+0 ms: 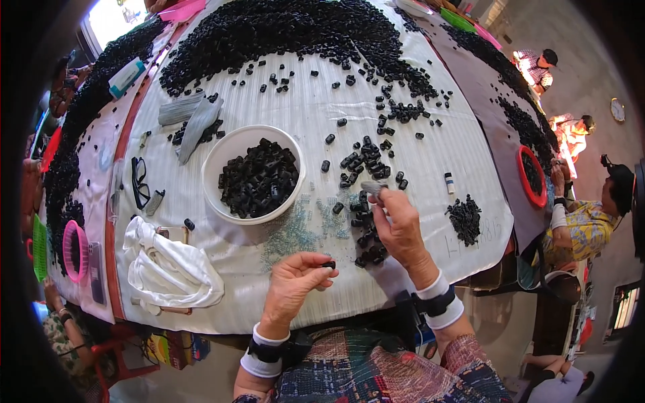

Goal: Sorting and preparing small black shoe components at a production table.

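Left hand: narrow pinch, black piece; right hand: pinch, grey object.

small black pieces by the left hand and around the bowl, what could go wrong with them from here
The left hand holds one small black piece in a fingertip grip, so it could slip out and be lost among the loose ones.

The tiny pale pieces lie scattered beside the white bowl; a sweeping hand might mix them with the black ones.

The bowl holds a large heap and has no lid on, so a knock might spill some.
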The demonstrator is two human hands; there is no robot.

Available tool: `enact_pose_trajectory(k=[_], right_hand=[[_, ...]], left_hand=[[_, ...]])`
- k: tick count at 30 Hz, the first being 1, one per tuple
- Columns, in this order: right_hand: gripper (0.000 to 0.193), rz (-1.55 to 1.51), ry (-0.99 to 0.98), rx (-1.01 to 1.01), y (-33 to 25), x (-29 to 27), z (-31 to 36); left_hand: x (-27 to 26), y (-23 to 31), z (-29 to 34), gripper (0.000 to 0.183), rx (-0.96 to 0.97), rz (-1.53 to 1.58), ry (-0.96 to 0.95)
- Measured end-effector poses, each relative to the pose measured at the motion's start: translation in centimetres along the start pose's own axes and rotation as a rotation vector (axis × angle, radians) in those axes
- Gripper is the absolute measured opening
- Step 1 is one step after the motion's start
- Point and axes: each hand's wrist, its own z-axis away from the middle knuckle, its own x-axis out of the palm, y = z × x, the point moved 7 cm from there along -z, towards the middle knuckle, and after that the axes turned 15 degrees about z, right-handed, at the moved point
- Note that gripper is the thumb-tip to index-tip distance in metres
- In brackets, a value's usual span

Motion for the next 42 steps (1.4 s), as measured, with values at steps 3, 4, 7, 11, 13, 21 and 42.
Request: enact_pose_trajectory(k=[3, 4, 7, 11, 13, 21, 42], right_hand=[[0.023, 0.092, -0.028, -0.126, -1.2, 1.5, -1.3], [0.024, 0.133, -0.053, -0.16, -1.5, 2.2, -1.5], [0.026, 0.181, -0.112, -0.228, -2.5, 3.5, -1.7], [0.022, 0.228, -0.204, -0.249, -2.3, 5.6, -2.1], [0.022, 0.187, -0.15, -0.223, -2.1, 5.7, -2.9], [0.027, 0.144, -0.136, -0.234, -1.1, 3.8, -0.9], [0.023, 0.42, -0.091, -0.191, -1.2, 4.2, -0.1]], left_hand=[[-0.1, -0.2, 0.0, 0.021, -0.007, 0.01, -0.02], [-0.1, -0.2, 0.0, 0.021, -0.005, 0.015, -0.017], [0.2, 0.0, 0.1, 0.021, -0.002, 0.025, -0.017], [-0.1, -0.3, 0.1, 0.022, -0.013, 0.022, -0.009], [0.0, -0.4, 0.0, 0.022, -0.014, 0.03, -0.028], [-0.2, -0.3, -0.1, 0.02, 0.024, 0.014, -0.01], [-0.1, 0.0, 0.2, 0.02, 0.068, -0.009, 0.028]])
